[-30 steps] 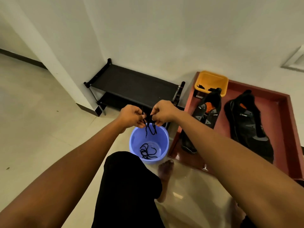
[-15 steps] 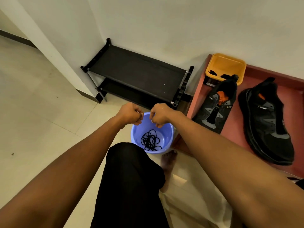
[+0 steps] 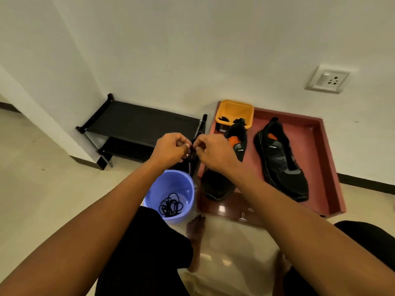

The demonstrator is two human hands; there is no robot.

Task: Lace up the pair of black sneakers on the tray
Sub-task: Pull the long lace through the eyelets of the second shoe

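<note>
Grip pinched, left hand (image 3: 171, 149) beside right hand (image 3: 215, 153), laces (image 3: 171, 205) in blue bucket (image 3: 168, 180)

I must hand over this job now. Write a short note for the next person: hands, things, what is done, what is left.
Left hand and right hand: raised close together, fingers curled; I cannot tell whether they pinch a lace.
Black sneakers: both lie on the red tray.
Black laces: a tangle in the blue bucket beside the tray.
Done: no lace threaded that I can see.
Left: lace both sneakers.
</note>
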